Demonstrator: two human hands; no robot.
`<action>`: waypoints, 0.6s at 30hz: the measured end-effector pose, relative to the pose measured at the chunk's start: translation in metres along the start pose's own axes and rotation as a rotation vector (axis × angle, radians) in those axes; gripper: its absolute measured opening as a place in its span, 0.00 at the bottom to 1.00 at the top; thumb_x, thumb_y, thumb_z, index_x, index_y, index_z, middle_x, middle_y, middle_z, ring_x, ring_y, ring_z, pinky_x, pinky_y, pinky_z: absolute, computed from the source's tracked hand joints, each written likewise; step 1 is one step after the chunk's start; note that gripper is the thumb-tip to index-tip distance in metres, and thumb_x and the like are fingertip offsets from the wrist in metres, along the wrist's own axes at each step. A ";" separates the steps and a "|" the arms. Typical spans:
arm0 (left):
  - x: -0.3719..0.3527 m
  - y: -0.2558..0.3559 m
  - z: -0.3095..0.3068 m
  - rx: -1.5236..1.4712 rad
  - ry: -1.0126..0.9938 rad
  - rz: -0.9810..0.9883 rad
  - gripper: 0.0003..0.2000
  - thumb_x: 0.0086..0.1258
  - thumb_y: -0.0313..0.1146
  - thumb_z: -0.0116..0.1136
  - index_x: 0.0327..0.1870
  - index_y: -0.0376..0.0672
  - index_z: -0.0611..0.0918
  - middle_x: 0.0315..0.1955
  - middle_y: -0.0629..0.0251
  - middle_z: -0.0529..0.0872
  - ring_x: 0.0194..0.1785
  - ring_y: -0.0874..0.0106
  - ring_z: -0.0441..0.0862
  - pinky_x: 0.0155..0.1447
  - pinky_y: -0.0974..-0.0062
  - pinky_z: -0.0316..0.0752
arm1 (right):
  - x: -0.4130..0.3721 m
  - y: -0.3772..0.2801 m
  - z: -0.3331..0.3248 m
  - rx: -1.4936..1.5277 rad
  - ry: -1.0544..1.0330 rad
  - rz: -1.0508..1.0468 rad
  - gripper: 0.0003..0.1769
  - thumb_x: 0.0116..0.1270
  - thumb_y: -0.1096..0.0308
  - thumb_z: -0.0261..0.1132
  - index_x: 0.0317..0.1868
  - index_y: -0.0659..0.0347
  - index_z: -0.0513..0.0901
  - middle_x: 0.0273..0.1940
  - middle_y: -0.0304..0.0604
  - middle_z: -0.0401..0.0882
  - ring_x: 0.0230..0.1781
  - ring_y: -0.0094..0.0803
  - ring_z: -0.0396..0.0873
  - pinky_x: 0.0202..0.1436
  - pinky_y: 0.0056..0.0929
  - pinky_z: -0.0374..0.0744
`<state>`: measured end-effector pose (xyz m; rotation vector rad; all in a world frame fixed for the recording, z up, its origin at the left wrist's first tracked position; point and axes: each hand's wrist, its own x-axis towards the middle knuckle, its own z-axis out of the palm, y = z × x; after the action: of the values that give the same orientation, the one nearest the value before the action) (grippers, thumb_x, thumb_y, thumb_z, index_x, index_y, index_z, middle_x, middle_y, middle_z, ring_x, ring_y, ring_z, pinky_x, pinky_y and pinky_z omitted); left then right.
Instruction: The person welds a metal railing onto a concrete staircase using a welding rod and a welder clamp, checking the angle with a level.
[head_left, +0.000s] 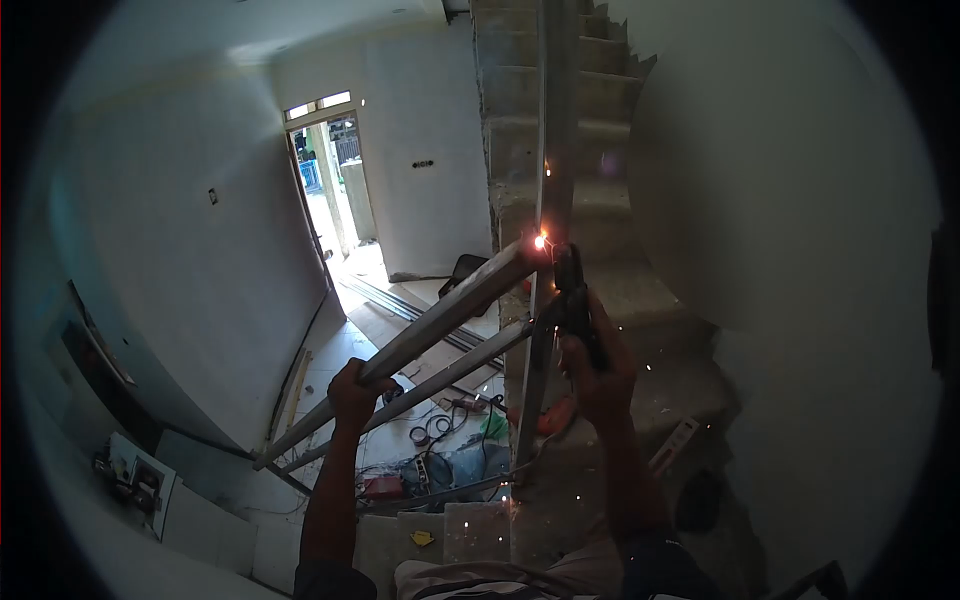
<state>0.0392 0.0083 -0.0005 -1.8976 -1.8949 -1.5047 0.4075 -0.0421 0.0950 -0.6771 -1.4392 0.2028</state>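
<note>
Left of us, a pale wall and bright doorway edge the tiled floor. Our left fingers wrap the upper slanting bar, its right end at the upright post (sparks fly there). Our right fingers close round a dark holder just beside that joint. Open space separates the bars; concrete steps rise behind the post.

Stairs rise right of the doorway; tubes lie on the floor between.
</note>
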 end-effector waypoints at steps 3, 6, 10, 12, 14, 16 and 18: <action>0.000 0.003 -0.003 0.017 -0.036 -0.039 0.24 0.43 0.43 0.83 0.33 0.40 0.81 0.26 0.54 0.85 0.31 0.54 0.84 0.38 0.59 0.75 | 0.000 -0.004 0.002 0.050 -0.005 0.038 0.33 0.69 0.73 0.69 0.73 0.64 0.72 0.41 0.47 0.86 0.32 0.24 0.83 0.36 0.26 0.81; 0.000 -0.001 0.002 0.024 -0.011 -0.018 0.24 0.43 0.44 0.83 0.33 0.40 0.80 0.25 0.54 0.85 0.31 0.53 0.84 0.38 0.59 0.76 | 0.001 -0.003 0.001 0.059 -0.005 0.061 0.32 0.69 0.73 0.69 0.73 0.65 0.72 0.41 0.47 0.86 0.32 0.24 0.83 0.36 0.25 0.80; 0.000 -0.007 0.004 -0.018 -0.006 -0.009 0.29 0.42 0.55 0.82 0.31 0.40 0.79 0.21 0.56 0.83 0.28 0.54 0.84 0.36 0.61 0.77 | 0.001 -0.007 0.001 0.056 -0.016 0.096 0.31 0.69 0.75 0.68 0.73 0.65 0.72 0.42 0.44 0.86 0.32 0.22 0.81 0.36 0.24 0.80; 0.001 -0.012 0.005 -0.026 0.009 0.047 0.32 0.44 0.62 0.78 0.31 0.40 0.79 0.21 0.56 0.83 0.29 0.53 0.84 0.36 0.60 0.77 | 0.004 -0.013 0.001 0.086 -0.028 0.118 0.32 0.69 0.76 0.67 0.73 0.65 0.72 0.42 0.43 0.86 0.33 0.21 0.81 0.37 0.23 0.80; 0.000 -0.012 0.005 -0.020 0.018 0.085 0.42 0.45 0.80 0.62 0.31 0.40 0.80 0.21 0.55 0.83 0.30 0.52 0.86 0.35 0.59 0.77 | 0.005 -0.009 0.003 0.064 -0.029 0.054 0.31 0.70 0.78 0.63 0.74 0.65 0.70 0.42 0.39 0.86 0.27 0.15 0.77 0.29 0.18 0.76; -0.001 -0.007 0.002 -0.035 -0.026 0.002 0.41 0.43 0.77 0.68 0.34 0.39 0.80 0.22 0.56 0.83 0.30 0.54 0.83 0.36 0.58 0.75 | 0.003 -0.007 0.002 0.090 -0.038 0.076 0.32 0.70 0.78 0.63 0.74 0.64 0.71 0.42 0.39 0.86 0.27 0.15 0.77 0.29 0.18 0.77; -0.001 -0.014 0.005 -0.019 -0.021 0.019 0.41 0.43 0.77 0.68 0.34 0.39 0.80 0.22 0.56 0.83 0.30 0.54 0.83 0.36 0.58 0.75 | 0.002 -0.001 0.003 0.069 -0.036 0.067 0.32 0.70 0.78 0.64 0.74 0.64 0.71 0.42 0.39 0.86 0.28 0.15 0.77 0.30 0.18 0.77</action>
<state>0.0310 0.0144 -0.0119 -1.9415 -1.8718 -1.5083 0.4043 -0.0407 0.0966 -0.6683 -1.4389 0.3171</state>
